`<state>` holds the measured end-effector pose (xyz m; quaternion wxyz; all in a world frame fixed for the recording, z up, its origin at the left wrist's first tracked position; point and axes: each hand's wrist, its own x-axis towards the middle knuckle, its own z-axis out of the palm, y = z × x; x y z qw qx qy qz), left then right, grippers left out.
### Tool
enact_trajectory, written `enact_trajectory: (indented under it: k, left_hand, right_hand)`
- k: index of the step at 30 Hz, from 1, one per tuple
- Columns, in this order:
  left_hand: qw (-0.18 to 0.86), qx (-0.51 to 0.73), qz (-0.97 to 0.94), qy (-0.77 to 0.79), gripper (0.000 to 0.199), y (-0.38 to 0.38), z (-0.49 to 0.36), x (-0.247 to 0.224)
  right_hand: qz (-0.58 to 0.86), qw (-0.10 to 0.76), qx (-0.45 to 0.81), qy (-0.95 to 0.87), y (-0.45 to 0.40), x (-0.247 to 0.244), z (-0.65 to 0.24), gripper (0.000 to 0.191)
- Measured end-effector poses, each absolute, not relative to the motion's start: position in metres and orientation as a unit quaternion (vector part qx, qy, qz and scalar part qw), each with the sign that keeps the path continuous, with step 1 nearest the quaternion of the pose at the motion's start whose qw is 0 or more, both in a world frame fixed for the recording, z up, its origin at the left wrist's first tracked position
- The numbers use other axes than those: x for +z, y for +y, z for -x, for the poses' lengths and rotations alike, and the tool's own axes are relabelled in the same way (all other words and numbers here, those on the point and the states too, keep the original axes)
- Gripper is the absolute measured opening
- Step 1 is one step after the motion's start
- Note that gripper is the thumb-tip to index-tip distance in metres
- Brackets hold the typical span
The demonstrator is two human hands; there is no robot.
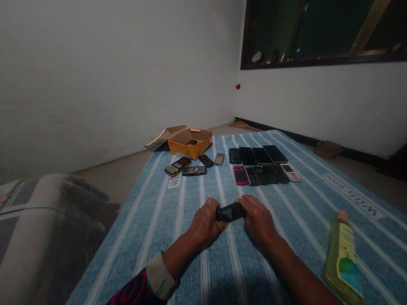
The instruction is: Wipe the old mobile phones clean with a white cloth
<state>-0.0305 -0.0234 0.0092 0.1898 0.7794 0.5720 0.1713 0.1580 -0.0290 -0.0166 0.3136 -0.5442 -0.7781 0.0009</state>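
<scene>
The left hand [203, 224] and right hand [259, 218], fingers closed, steadied a black phone [229, 212] end to end; turning it seemingly called for coordinated grips.

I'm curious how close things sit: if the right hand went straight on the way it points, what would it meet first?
The right hand first meets the black mobile phone it and the left hand hold; past that, probably the silver phone, though depth is unclear.
</scene>
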Motion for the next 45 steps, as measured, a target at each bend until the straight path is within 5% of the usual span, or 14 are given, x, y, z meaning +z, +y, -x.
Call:
enact_trajectory:
  k: [13, 29, 36, 45]
  left_hand:
    - [0.179, 0.193, -0.791, 0.552, 0.017, -0.029, 0.027, 0.001]
    - [0.248, 0.224, -0.782, 0.526, 0.017, -0.025, 0.029, 0.002]
    - [0.251, 0.244, -0.783, 0.514, 0.018, -0.024, 0.030, -0.002]
    - [0.256, 0.240, -0.776, 0.524, 0.016, -0.025, 0.031, -0.002]
  right_hand:
    - [0.498, 0.316, -0.068, -0.805, -0.044, -0.016, -0.138, 0.030]
    - [0.564, 0.277, -0.094, -0.772, -0.037, -0.016, -0.151, 0.036]
    - [0.455, 0.329, -0.174, -0.809, -0.054, -0.031, -0.119, 0.033]
    - [0.545, 0.304, -0.064, -0.779, -0.037, -0.017, -0.149, 0.039]
